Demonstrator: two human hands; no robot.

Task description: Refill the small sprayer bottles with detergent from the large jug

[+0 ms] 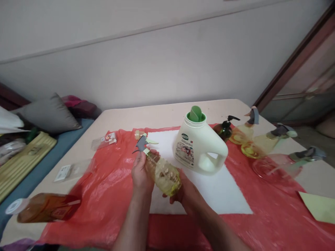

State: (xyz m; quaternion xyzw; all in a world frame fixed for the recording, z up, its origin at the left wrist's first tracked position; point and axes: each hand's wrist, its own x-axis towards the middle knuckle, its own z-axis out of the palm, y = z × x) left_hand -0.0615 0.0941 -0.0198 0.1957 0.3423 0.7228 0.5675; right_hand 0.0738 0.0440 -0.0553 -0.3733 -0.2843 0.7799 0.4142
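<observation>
Both hands are closing around a yellow spray bottle [162,171] above the red plastic sheet [104,195] on the worktop [157,115]. At seven o'clock of the bottle, the left hand [141,174] is wrapping its neck just below the grey trigger head [141,143]; at five o'clock, the right hand [185,193] is cupping its base. A white jug [200,146] is standing at two o'clock, near the bottle.

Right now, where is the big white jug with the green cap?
The white jug stands on the white sheet, right of centre in the head view, just behind the hand-held yellow spray bottle.
</observation>
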